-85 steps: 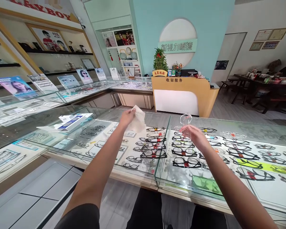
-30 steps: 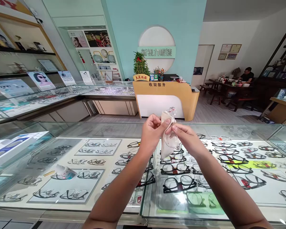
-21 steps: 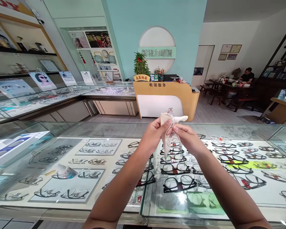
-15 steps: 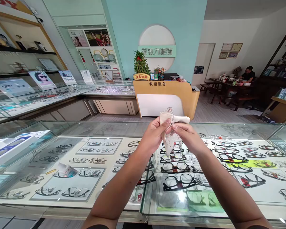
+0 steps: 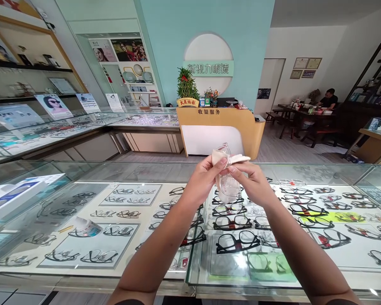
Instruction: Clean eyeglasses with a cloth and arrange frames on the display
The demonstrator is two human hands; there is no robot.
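Above the glass counter, a pair of clear-framed eyeglasses [image 5: 230,188] is held up between my two hands, one lens hanging below the fingers and the other rising above them. A pale cleaning cloth [image 5: 239,158] is bunched around the middle of the frame, and part of it sticks out to the right. My left hand [image 5: 205,178] is closed, its thumb pressing the cloth against the eyeglasses. My right hand [image 5: 250,180] pinches the frame and cloth from the other side. Fingers and fabric hide the exact grip points.
Under the glass, rows of eyeglasses [image 5: 238,242] fill the display counter [image 5: 195,277]. A blue-and-white box [image 5: 22,195] lies on the left, and a white container [image 5: 86,227] stands nearer. Beyond are a wooden cashier desk [image 5: 257,131] and a seated person [image 5: 328,99] at a table.
The cloth has shifted: its right end sits slightly lower and flatter, and its hanging point below the lens has drawn up. Both hands stay closed in nearly the same place.
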